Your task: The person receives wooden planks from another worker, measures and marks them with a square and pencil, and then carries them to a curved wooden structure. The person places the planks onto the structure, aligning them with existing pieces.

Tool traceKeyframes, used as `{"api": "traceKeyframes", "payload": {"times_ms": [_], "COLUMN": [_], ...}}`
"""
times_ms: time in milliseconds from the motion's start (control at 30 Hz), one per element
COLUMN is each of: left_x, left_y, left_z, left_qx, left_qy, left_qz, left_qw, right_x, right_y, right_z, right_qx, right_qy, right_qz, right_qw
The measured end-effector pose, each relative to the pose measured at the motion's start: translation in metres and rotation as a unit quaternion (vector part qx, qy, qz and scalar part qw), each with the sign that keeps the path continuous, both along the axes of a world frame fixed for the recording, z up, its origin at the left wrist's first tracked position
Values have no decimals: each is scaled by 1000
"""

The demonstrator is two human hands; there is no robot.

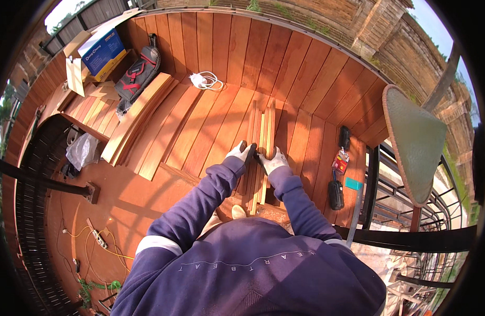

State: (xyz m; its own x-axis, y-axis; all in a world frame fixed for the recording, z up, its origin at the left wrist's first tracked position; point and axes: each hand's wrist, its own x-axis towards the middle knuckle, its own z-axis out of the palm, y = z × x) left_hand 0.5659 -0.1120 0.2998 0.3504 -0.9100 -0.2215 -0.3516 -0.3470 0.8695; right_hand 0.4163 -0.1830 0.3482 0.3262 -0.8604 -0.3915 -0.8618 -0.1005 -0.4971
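A bundle of narrow wooden slats [263,131] lies lengthwise in front of me on the reddish plank surface, its near ends reaching toward my feet. My left hand [241,152], in a white glove with dark fingers, is closed at the left side of the bundle. On the other side my right hand [274,160], gloved the same way, grips the slats with the thumb up. Both hands almost meet over the wood, so the exact hold of the fingertips is partly hidden.
Longer boards [140,118] are stacked at left, beside a black-and-red bag [140,76] and a blue box [102,52]. A white coiled cable [205,80] lies at the back. Right: black tool [335,195], teal piece [353,183], conical hat [413,145]. Extension cords [97,237] cross the lower-left floor.
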Motion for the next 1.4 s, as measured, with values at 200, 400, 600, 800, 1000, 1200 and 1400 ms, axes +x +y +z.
{"api": "traceKeyframes", "payload": {"times_ms": [200, 400, 600, 800, 1000, 1200, 1400], "left_x": [-4, 15, 35, 72, 58, 57, 54], "left_y": [8, 35, 44, 60, 71, 62, 64], "left_z": [25, 91, 115, 123, 99, 98, 107], "left_qx": [5, -357, -406, -276, -300, -306, -265], "left_qy": [-66, -69, -65, 104, 72, 1, 116], "left_qz": [-21, 5, -25, -145, -298, -278, -253], "left_qw": [998, 931, 911, 945, 903, 910, 923], "right_x": [5, 22, 27, 16, 6, 27, 13], "right_y": [29, 54, 76, 99, 92, 76, 90], "right_z": [-8, 51, 51, 35, 33, 25, 76], "right_qx": [-131, -270, -382, -418, -170, 37, 99], "right_qy": [-117, -331, -387, -432, -464, -623, -620], "right_qz": [-61, -13, 43, 147, 105, 28, 77], "right_qw": [983, 904, 838, 785, 863, 781, 774]}}
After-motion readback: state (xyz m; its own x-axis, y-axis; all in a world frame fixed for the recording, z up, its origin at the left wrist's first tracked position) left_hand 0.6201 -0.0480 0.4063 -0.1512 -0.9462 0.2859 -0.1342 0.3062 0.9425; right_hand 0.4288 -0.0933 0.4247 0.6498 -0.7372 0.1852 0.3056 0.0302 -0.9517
